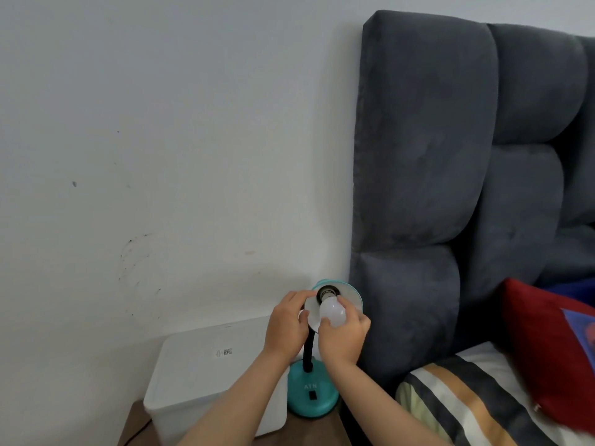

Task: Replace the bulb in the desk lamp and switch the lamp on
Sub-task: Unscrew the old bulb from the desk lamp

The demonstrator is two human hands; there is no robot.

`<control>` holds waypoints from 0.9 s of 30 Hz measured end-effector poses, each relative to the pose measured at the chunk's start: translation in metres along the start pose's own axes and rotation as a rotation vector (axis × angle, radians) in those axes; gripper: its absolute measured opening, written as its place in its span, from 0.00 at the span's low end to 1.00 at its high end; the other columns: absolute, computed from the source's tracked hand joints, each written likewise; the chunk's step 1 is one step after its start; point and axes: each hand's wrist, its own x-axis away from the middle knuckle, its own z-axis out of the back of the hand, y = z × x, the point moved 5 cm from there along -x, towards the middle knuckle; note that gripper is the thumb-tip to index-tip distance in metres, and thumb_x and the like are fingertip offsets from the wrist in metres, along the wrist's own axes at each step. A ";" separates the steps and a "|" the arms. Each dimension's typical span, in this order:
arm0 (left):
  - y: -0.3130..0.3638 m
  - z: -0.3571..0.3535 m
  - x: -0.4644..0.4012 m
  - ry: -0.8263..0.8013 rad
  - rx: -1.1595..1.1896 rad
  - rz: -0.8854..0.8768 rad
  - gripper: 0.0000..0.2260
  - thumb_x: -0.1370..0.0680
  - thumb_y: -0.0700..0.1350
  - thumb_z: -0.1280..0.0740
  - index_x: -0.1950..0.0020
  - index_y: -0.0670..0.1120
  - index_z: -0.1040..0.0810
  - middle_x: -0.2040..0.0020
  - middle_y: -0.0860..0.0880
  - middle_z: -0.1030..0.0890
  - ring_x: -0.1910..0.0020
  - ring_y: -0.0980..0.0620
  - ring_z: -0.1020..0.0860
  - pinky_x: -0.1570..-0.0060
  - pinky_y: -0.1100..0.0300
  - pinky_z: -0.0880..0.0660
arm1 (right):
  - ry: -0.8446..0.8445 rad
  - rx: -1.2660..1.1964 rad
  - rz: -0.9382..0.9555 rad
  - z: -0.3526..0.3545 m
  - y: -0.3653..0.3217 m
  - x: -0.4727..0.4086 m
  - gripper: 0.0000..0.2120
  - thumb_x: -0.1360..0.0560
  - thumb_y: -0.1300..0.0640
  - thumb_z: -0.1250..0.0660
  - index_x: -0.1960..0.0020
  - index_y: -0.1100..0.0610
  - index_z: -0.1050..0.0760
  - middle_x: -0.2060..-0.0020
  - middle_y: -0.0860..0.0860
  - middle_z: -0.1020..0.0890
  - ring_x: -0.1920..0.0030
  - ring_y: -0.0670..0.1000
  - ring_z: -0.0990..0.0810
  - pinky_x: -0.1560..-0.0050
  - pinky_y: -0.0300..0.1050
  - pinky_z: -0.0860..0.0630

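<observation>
Teal-rimmed and white inside, the round metal lamp shade [349,299] faces the person, its black socket [325,292] showing. The right hand [343,336] has its grip curled around the frosted white bulb [332,312], whose base sits at the socket mouth. The left hand [288,326] pinches the shade's rim to steady it. Best to keep the bulb square to the socket, turn gently, and brace the shade. The teal round lamp base [314,395] stands near the wooden tabletop's [135,423] right edge, beside a white plastic box [206,375].
</observation>
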 end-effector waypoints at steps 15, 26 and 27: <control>-0.002 0.000 0.000 -0.011 -0.010 0.005 0.20 0.27 0.31 0.37 0.42 0.52 0.24 0.50 0.56 0.25 0.54 0.54 0.23 0.51 0.59 0.23 | 0.047 -0.108 -0.059 -0.001 0.008 0.004 0.24 0.30 0.72 0.36 0.37 0.54 0.27 0.40 0.56 0.34 0.51 0.53 0.26 0.45 0.46 0.26; -0.002 -0.002 -0.001 -0.016 -0.022 0.002 0.19 0.27 0.32 0.37 0.42 0.51 0.24 0.48 0.53 0.23 0.53 0.54 0.23 0.50 0.60 0.24 | 0.087 -0.124 -0.158 -0.003 0.008 0.004 0.25 0.28 0.60 0.31 0.33 0.61 0.33 0.37 0.61 0.29 0.42 0.60 0.26 0.44 0.49 0.28; -0.002 -0.001 -0.002 -0.013 -0.021 0.002 0.19 0.27 0.32 0.37 0.42 0.51 0.24 0.48 0.52 0.23 0.53 0.54 0.23 0.50 0.59 0.23 | 0.082 -0.123 -0.137 -0.003 0.008 0.003 0.23 0.28 0.63 0.32 0.34 0.60 0.32 0.38 0.60 0.30 0.46 0.57 0.26 0.46 0.46 0.28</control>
